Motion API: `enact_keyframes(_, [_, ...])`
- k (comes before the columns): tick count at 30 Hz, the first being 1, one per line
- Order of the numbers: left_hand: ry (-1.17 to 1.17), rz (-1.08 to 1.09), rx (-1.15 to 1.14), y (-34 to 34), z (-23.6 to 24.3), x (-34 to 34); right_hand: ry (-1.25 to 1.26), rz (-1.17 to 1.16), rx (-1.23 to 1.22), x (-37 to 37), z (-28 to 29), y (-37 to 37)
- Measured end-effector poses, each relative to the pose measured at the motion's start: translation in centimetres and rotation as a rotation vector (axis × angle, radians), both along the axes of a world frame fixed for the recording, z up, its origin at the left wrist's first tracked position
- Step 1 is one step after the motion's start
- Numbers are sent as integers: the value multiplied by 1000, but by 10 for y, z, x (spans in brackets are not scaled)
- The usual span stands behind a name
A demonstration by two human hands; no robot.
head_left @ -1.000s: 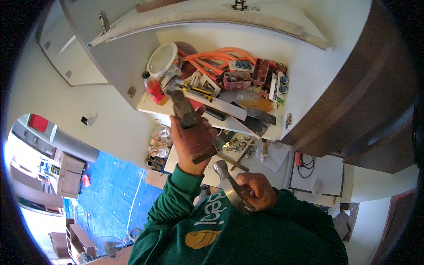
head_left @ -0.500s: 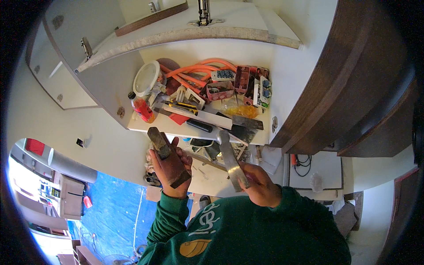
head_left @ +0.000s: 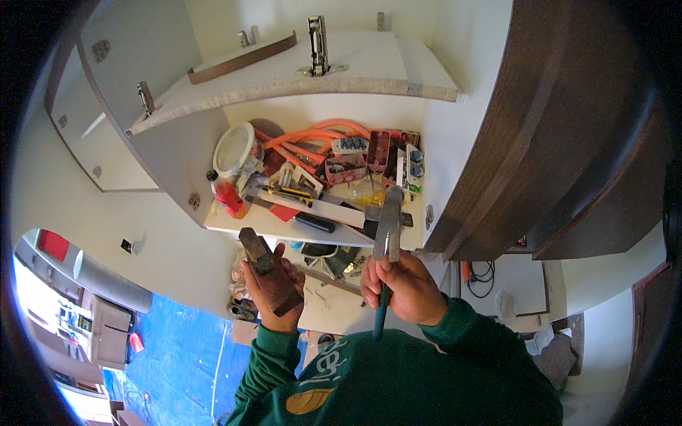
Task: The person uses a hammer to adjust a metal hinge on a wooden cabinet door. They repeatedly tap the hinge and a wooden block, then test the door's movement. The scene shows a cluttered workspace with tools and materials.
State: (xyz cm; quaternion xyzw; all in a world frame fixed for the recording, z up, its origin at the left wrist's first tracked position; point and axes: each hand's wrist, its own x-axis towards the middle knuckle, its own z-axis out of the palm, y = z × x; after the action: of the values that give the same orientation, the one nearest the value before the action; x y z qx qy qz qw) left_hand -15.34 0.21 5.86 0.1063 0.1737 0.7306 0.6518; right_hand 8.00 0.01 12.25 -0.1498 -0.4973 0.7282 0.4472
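Observation:
My left hand (head_left: 291, 273) is closed around a dark brown wooden block with a wedge-like piece on top, which looks like a hand plane (head_left: 280, 290). To its right, my right hand (head_left: 408, 287) grips a claw hammer (head_left: 389, 216) just below its metal head. The rounded face of the hammer points away from me, its claw faces me, and its green handle hangs down below my fingers. Both tools are held apart, in front of an open cabinet shelf (head_left: 263, 228). The palm side of my left hand is partly hidden by the block.
On the shelf lie orange conduit (head_left: 316, 135), red junction boxes (head_left: 346, 169), a white round lid (head_left: 234, 149), a red bottle (head_left: 227, 193) and a black-handled tool (head_left: 314, 223). A hinged panel (head_left: 284, 89) juts out above. Dark wood panelling (head_left: 490, 135) stands right; blue sheeting (head_left: 170, 341) covers the floor left.
The hammer has swung from a tilted position to nearly upright in my right hand, so its green handle now shows. My left hand still holds the block. The view has shifted slightly.

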Motion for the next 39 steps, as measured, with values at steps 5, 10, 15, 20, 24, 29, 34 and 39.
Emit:
enact_keyframes(5, [-8, -12, -23, -1, -3, -3, 32, -37, 11, 4, -8, 0])
enact_keyframes(10, [4, 52, -18, -2, 16, 11, 172, 68, -124, 8, -29, 5])
enact_keyframes(15, [175, 46, 7, 4, 27, 36, -114, 1, -156, 1, -14, -7])
enact_keyframes(20, [280, 202, -4, 16, 36, 65, -123, -71, -152, -1, -18, -8])
enact_keyframes(24, [525, 244, 111, 16, 29, 72, -135, -108, -163, 2, -14, -10])
enact_keyframes(29, [572, 262, 110, 20, 21, 82, -154, -183, -138, 2, -12, -14])
enact_keyframes(34, [784, 200, 89, 9, 21, 82, -182, -318, -140, 2, -21, -16])
enact_keyframes(39, [693, 147, 286, 3, 16, 81, -72, -394, -166, 9, -22, -13])
